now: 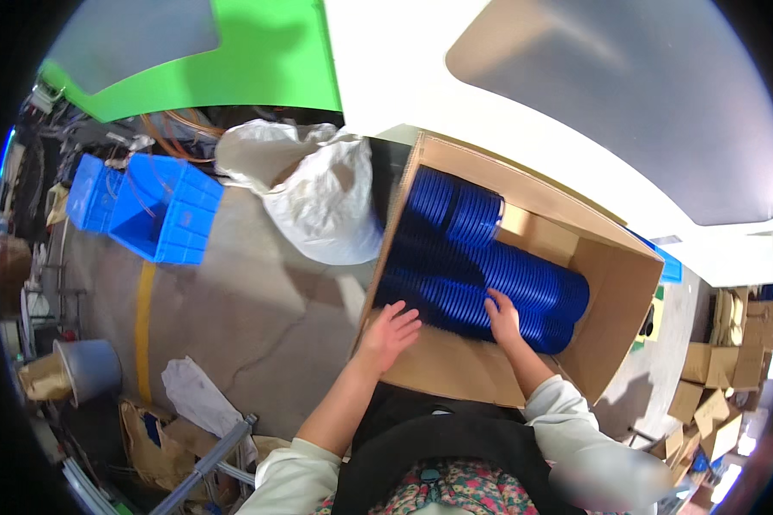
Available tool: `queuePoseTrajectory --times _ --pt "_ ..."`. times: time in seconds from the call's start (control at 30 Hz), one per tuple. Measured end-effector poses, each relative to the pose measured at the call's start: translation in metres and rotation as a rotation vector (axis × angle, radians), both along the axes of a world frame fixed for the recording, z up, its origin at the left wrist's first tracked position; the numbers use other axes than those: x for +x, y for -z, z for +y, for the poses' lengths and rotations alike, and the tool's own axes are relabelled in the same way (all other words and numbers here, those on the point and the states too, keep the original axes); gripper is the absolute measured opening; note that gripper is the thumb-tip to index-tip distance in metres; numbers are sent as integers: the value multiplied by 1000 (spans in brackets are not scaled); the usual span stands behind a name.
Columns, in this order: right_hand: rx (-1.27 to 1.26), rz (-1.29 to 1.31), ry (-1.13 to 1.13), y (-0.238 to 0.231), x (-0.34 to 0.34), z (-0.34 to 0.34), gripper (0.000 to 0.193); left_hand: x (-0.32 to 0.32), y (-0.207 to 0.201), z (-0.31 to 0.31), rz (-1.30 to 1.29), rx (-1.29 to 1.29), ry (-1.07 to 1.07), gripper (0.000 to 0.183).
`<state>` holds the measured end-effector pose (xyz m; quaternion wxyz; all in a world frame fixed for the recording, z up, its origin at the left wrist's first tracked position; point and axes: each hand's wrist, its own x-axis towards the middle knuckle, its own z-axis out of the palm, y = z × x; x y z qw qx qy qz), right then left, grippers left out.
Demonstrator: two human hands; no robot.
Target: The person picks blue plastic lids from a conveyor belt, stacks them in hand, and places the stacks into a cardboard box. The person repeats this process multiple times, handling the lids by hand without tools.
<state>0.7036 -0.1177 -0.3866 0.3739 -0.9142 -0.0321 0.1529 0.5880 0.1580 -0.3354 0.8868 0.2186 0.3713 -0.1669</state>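
Note:
A large open cardboard box stands in front of me, holding rows of dark blue, ribbed, round pieces packed tightly on their sides. They look like thin stacked discs or lids; their exact kind cannot be told. My left hand is over the near left part of the box, fingers spread, close to the end of the nearest row, with nothing in it. My right hand rests against the top of that nearest row, fingers apart. A shorter blue row lies at the box's far left.
A white woven sack sits left of the box. Blue plastic crates and a grey bucket stand further left. A white and green machine housing overhangs the far side. Cardboard boxes pile up at right; a metal frame is near left.

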Motion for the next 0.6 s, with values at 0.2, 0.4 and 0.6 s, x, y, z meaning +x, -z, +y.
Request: queuePoseTrajectory --times 0.2,0.4,0.6 --pt "144 -328 -482 -85 -54 110 42 -113 -39 14 -285 62 -89 59" --pt "511 -614 -852 -153 -140 242 45 -250 -99 39 -323 334 -193 65" --pt "718 -246 -1240 -141 -313 370 47 -440 -149 79 -162 690 -686 65"
